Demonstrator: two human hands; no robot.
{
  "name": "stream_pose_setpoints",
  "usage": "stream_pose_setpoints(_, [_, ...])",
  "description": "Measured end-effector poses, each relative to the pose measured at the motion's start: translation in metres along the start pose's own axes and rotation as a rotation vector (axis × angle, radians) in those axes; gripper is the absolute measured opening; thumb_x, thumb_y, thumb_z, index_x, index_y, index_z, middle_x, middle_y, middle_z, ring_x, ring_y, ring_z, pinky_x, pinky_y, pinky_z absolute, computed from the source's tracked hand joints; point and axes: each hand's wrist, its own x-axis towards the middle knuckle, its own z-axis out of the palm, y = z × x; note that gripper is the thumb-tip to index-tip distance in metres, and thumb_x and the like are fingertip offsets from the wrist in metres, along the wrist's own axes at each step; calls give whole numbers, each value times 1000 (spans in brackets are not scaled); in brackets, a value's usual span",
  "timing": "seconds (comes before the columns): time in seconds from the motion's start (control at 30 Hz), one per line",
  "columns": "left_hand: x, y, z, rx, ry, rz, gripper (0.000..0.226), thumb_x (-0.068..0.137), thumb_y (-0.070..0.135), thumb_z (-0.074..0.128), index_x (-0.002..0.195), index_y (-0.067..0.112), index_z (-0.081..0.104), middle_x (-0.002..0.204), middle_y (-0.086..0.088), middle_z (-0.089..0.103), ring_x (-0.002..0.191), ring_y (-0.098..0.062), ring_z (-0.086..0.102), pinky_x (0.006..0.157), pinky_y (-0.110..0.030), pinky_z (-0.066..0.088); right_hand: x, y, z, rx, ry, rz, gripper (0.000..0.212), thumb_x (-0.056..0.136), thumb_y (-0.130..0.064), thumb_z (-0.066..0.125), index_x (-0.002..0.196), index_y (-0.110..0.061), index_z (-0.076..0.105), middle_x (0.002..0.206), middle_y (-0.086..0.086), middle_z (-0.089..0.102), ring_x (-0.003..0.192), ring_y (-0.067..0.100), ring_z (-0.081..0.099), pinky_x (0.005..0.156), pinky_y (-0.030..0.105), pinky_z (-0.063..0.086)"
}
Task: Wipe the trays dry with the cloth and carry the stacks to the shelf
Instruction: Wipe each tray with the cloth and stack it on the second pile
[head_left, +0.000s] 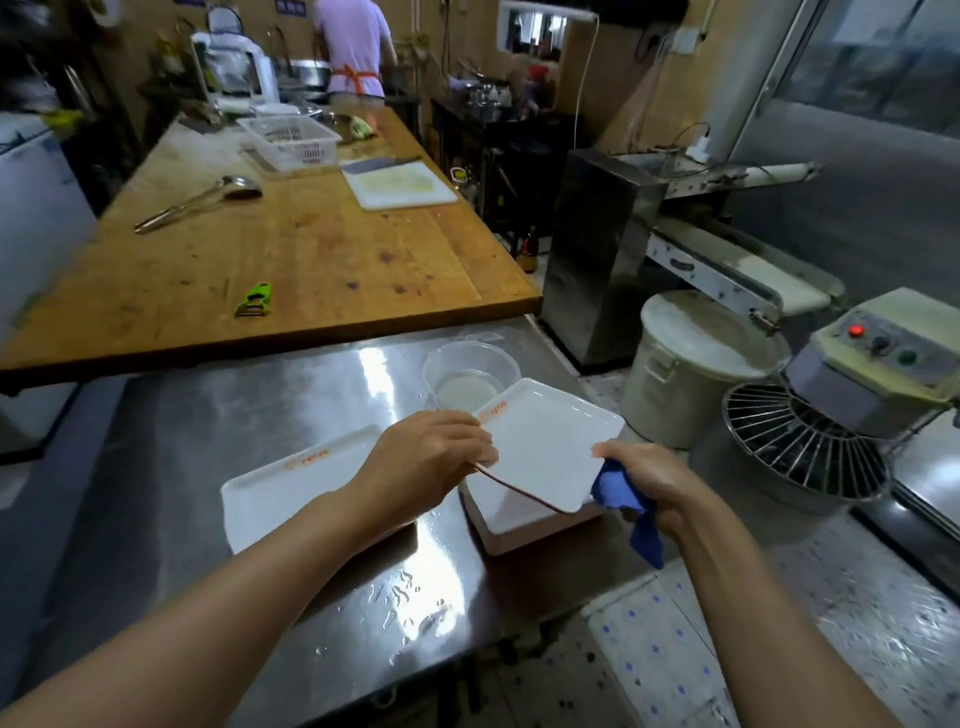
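A long wooden worktable (291, 249) fills the far half of a kitchen, butted against a wet steel counter (270, 415) in the foreground, with a dough mixer (852, 395) and a lidded white bin (696, 364) on the floor to the right. A person in an orange apron (353, 47) stands at the far end of the room. On the steel counter a white tray (296, 483) lies flat at left; to its right sits a stack of trays (524, 525), and above that stack a single raised tray (545, 447) is held tilted. The left hand (426, 462) pinches the raised tray's left edge, fingers curled round it. The right hand (649, 483) clutches a blue cloth (628, 509) against the tray's right corner, fingers closed on the fabric, a tail of it hanging down. A clear plastic bowl (470, 374) stands just behind the trays. A ladle (208, 200), a white cutting board (400, 184), a white basket (291, 140) and a green peeler (254, 300) lie on the wood
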Motion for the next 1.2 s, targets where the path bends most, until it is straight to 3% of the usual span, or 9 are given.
stream_pose_setpoints(0.13, [-2, -3, 15, 45, -88, -217, 36, 81, 20, 70, 116, 14, 66, 119, -4, 66, 116, -25, 57, 85, -39, 48, 17, 27, 9, 87, 137, 46, 11, 83, -8, 62, 74, -1, 61, 73, 14, 62, 55, 22, 54, 44, 22, 40])
stream_pose_setpoints(0.3, [-21, -17, 23, 90, -207, -462, 62, 83, 23, 69, 139, 22, 42, 143, 4, 44, 134, -17, 34, 103, -32, 33, 41, 61, 28, 154, 271, 96, 10, 82, -5, 61, 85, 5, 59, 83, 20, 60, 67, 26, 53, 61, 36, 43])
stream_pose_setpoints(0.4, [-35, -21, 23, 84, -242, -544, 63, 85, 25, 66, 142, 24, 38, 146, 5, 39, 136, -15, 30, 106, -31, 31, 53, 74, 40, 188, 317, 143, 11, 83, -5, 60, 88, 5, 59, 83, 17, 60, 65, 26, 54, 62, 35, 45])
stream_pose_setpoints(0.57, [-53, -28, 20, 61, -266, -646, 63, 85, 28, 60, 143, 27, 35, 149, 6, 33, 139, -13, 25, 108, -31, 25, 65, 86, 56, 231, 420, 166, 15, 79, -2, 60, 66, -1, 52, 81, 15, 59, 69, 24, 55, 67, 33, 45])
stream_pose_setpoints(0.67, [-61, -31, 19, 45, -272, -671, 62, 85, 31, 59, 143, 26, 37, 148, 6, 36, 137, -13, 27, 106, -30, 27, 68, 94, 62, 212, 429, 191, 7, 80, -4, 61, 79, 2, 57, 85, 15, 60, 71, 26, 57, 68, 32, 46])
stream_pose_setpoints(0.8, [-66, -31, 18, 24, -261, -700, 56, 87, 35, 57, 140, 26, 41, 145, 8, 41, 135, -12, 31, 105, -30, 30, 73, 99, 64, 190, 410, 184, 24, 84, -12, 67, 99, 5, 60, 92, 13, 59, 79, 26, 58, 74, 33, 47])
stream_pose_setpoints(0.93, [-72, -31, 17, 15, -270, -731, 54, 86, 39, 55, 138, 26, 43, 142, 7, 44, 134, -13, 33, 104, -31, 32, 73, 96, 64, 141, 389, 197, 24, 84, -18, 68, 93, 2, 60, 92, 14, 61, 77, 27, 58, 74, 33, 47])
stream_pose_setpoints(1.07, [-79, -32, 16, 33, -289, -747, 53, 88, 36, 56, 138, 28, 41, 143, 9, 43, 137, -13, 30, 106, -33, 33, 62, 90, 65, 181, 383, 199, 25, 86, -21, 66, 75, -2, 56, 79, 12, 60, 57, 20, 53, 59, 31, 46])
stream_pose_setpoints(1.2, [-86, -35, 13, 49, -273, -766, 55, 87, 27, 60, 139, 28, 41, 143, 9, 43, 137, -13, 31, 107, -34, 32, 38, 79, 75, 328, 281, 174, 23, 90, -18, 61, 71, -5, 59, 70, 6, 62, 54, 17, 54, 52, 26, 45])
